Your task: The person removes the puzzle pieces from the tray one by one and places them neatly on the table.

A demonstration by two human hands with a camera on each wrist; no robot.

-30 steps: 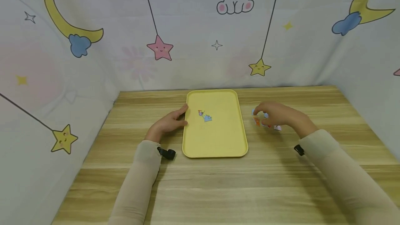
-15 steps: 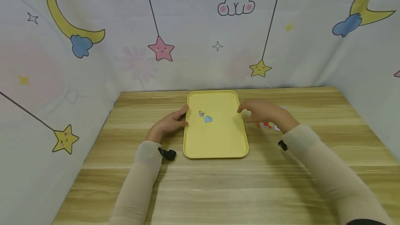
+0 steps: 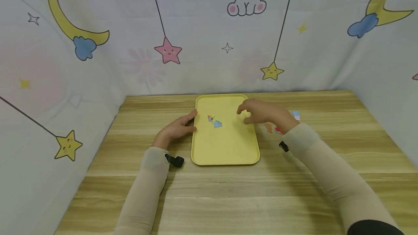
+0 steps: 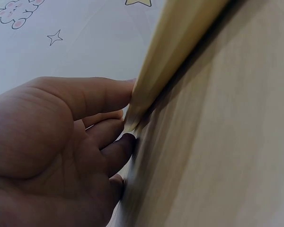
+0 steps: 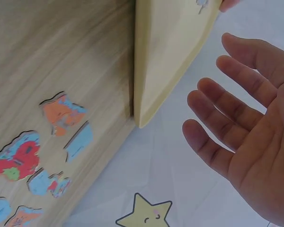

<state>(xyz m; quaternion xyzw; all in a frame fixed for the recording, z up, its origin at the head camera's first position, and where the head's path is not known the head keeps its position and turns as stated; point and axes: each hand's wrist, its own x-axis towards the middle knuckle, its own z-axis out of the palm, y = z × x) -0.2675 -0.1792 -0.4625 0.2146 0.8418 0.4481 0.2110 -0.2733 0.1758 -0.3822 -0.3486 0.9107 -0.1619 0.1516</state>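
Observation:
A yellow tray (image 3: 225, 149) lies on the wooden table, with two small printed puzzle pieces on it: a multicoloured one (image 3: 210, 118) and a light blue one (image 3: 217, 123), side by side near the middle. Against the tray's left rim rest the thumb and fingers of my left hand (image 3: 174, 128); the left wrist view shows their tips touching the rim. My right hand (image 3: 266, 113) is over the tray's right rim, fingers loosely bent and apart. In the right wrist view nothing shows between the fingers of that hand (image 5: 255, 163).
To the right of the tray lie several more pieces, among them an orange one (image 5: 61, 113), a red one (image 5: 21, 158) and a light blue one (image 5: 79, 144). Behind the table (image 3: 209, 198) hangs a white cloth (image 3: 202, 71) printed with stars and moons.
My right hand has moved left from the loose pieces to above the tray's right side. The left hand and the two pieces on the tray stay where they were.

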